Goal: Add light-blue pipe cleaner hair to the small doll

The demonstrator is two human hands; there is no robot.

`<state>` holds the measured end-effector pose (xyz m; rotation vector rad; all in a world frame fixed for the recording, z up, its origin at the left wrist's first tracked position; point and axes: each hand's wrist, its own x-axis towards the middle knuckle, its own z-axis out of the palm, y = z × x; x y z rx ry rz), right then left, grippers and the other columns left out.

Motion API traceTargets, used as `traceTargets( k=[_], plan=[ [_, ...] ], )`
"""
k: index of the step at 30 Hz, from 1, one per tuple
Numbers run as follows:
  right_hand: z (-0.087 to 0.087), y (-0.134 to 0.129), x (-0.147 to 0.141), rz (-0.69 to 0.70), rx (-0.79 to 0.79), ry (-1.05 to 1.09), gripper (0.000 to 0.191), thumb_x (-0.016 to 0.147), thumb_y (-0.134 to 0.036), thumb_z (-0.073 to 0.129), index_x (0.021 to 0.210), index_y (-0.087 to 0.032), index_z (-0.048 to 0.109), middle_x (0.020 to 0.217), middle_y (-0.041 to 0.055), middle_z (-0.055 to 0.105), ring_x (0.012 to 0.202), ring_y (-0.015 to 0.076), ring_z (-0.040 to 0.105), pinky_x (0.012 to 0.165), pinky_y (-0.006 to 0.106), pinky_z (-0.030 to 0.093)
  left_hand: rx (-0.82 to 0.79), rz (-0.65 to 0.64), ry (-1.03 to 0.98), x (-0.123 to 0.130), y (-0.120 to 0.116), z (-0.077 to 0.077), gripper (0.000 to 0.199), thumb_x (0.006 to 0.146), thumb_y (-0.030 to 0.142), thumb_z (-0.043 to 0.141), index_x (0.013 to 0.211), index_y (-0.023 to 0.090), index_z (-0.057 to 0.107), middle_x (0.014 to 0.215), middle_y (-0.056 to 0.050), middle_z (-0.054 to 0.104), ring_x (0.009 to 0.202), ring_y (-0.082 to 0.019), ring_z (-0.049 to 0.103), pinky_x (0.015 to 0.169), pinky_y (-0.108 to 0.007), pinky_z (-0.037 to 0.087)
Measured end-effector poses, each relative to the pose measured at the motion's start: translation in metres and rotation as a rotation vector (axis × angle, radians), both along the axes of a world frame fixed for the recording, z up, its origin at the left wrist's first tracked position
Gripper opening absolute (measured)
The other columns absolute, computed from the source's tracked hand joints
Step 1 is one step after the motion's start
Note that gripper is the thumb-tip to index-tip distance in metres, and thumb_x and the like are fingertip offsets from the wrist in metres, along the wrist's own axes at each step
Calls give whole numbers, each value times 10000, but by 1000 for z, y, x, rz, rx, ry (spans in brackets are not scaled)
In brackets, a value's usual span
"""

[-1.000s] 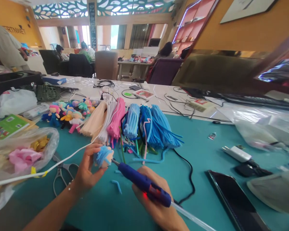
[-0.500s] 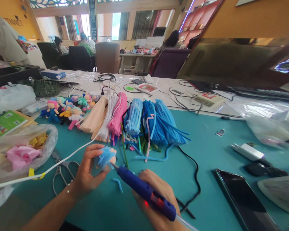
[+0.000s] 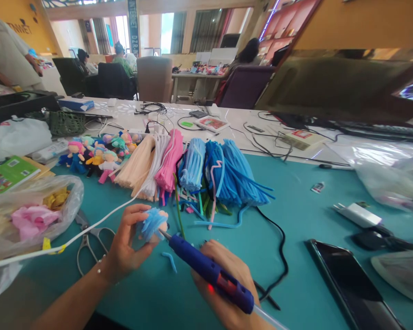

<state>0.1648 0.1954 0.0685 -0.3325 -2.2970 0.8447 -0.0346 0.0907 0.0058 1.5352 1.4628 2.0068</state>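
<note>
Between the thumb and fingers of my left hand (image 3: 129, 238) is a small doll head (image 3: 154, 224) with light blue pipe-cleaner hair and a peach face side. My right hand (image 3: 225, 279) is wrapped round a dark blue glue gun (image 3: 206, 270), a red light glowing on its side. The gun's metal tip touches or nearly touches the head's lower right edge; which, I cannot tell. A clear glue stick (image 3: 268, 317) sticks out of the gun's back end. Below the head lies a short blue pipe-cleaner piece (image 3: 169, 262) on the green mat (image 3: 296, 211).
Bundles of pipe cleaners, including a pink bundle (image 3: 169, 160), stand beyond my hands, beside several small finished dolls (image 3: 99, 156). Scissors (image 3: 89, 243) and a plastic bag (image 3: 34, 215) lie left, under a white cable (image 3: 99, 223). A phone (image 3: 351, 284) and a white charger (image 3: 358, 215) lie right.
The view has shifted very slightly. Both hands keep almost the same pose, with the glue gun's tip still at the doll head.
</note>
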Motion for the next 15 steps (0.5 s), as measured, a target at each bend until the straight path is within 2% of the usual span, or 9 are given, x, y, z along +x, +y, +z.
traceTargets(
  k=[12,15],
  plan=[
    [0,0,1,5,6,-16,158,911,-202,516,767,-240,463,623,-21,502,559,149,481,510,276,370,3,-2,-63,1,1,3,496,795,137,737,1228,304,560,1247,-87,554,1123,-260,663,881,-426,614],
    [0,0,2,-4,-4,-11,157,903,-198,527,762,-238,469,622,-22,502,558,148,478,509,276,366,-16,4,-73,-1,0,3,496,791,151,744,1228,303,566,1247,-96,566,1130,-281,655,899,-465,611]
  ],
)
